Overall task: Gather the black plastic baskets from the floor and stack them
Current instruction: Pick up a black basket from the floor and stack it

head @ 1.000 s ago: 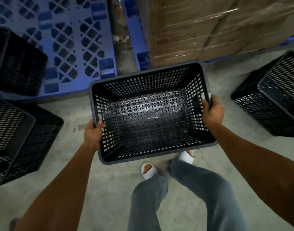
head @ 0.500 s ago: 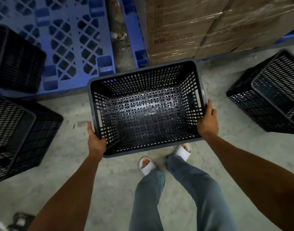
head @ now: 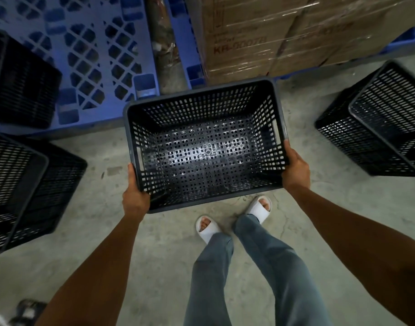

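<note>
Behind held basket [head: 203,107]: box [head: 244,36] w/ "KR-00078".

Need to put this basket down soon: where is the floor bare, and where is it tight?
Bare concrete floor lies between the held basket and the left basket stack, and between it and the right basket stack. Ahead, the blue pallet and wrapped cartons block the way.

A blue plastic pallet [head: 88,50] lies far left; wrapped cardboard boxes [head: 272,36] sit far right on the concrete floor [head: 154,267].
</note>
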